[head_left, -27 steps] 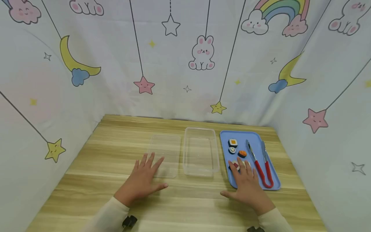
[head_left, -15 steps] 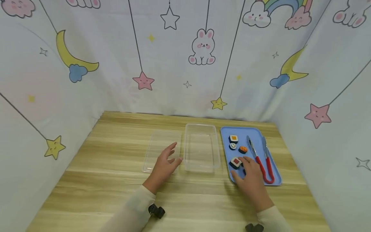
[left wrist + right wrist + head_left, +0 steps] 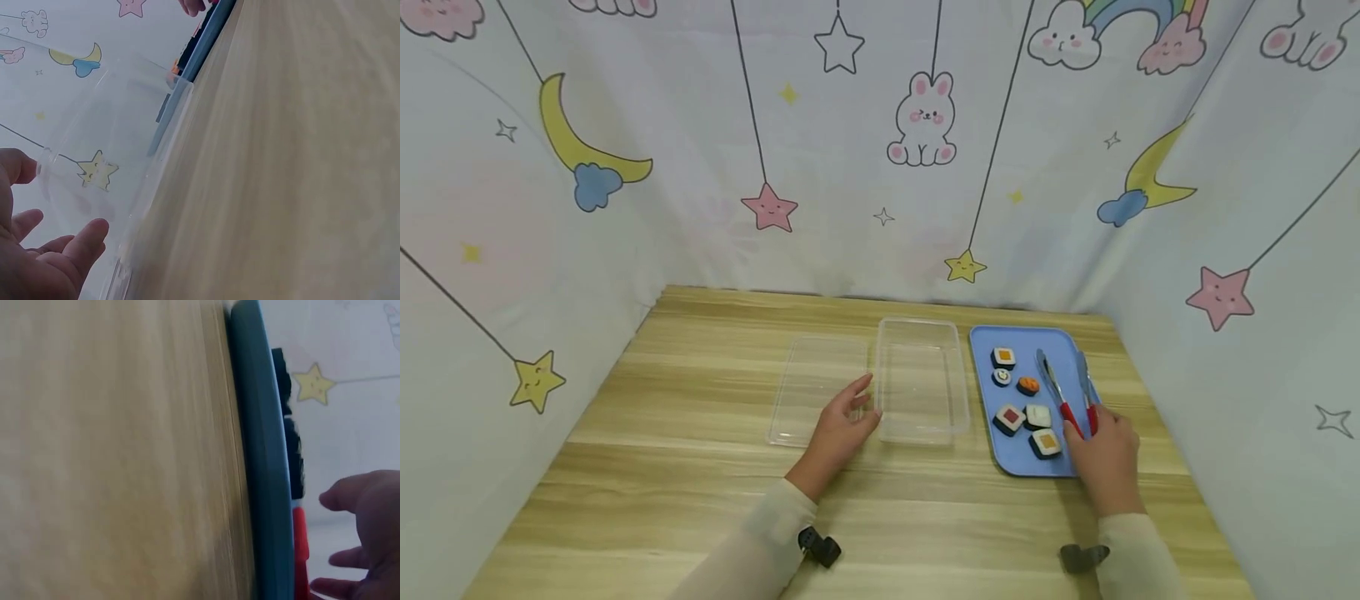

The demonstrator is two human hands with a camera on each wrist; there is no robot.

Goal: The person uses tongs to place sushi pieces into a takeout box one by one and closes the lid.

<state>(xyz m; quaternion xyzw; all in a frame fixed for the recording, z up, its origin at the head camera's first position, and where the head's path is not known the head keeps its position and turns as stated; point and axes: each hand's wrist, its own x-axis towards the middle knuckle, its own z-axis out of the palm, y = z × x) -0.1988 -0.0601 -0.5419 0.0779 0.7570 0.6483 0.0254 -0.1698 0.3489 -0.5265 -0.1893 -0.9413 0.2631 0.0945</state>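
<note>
My left hand (image 3: 837, 432) is beside the near left wall of a clear plastic container (image 3: 919, 379); its fingers are spread and relaxed. In the left wrist view, the container's wall (image 3: 103, 187) stands between thumb and fingers, and contact is hard to tell. A clear lid (image 3: 820, 387) lies left of the container. My right hand (image 3: 1103, 462) hovers around the red handles of the metal tongs (image 3: 1054, 385), hiding their bend. In the right wrist view, thumb and fingers are apart, close to a red handle (image 3: 300, 534). The tongs lie on a blue tray (image 3: 1011, 461).
Several toy sushi pieces lie on the tray's left half, among them a roll with a red centre (image 3: 1009, 419) and an orange-topped piece (image 3: 1028, 385). The wooden table (image 3: 700, 367) ends at a printed cloth backdrop (image 3: 850, 250) behind and on both sides.
My left hand has gone from over the lid rightward to the container's left side, its fingers turning inward. My right hand has moved from the sushi rightward to the tongs' handles.
</note>
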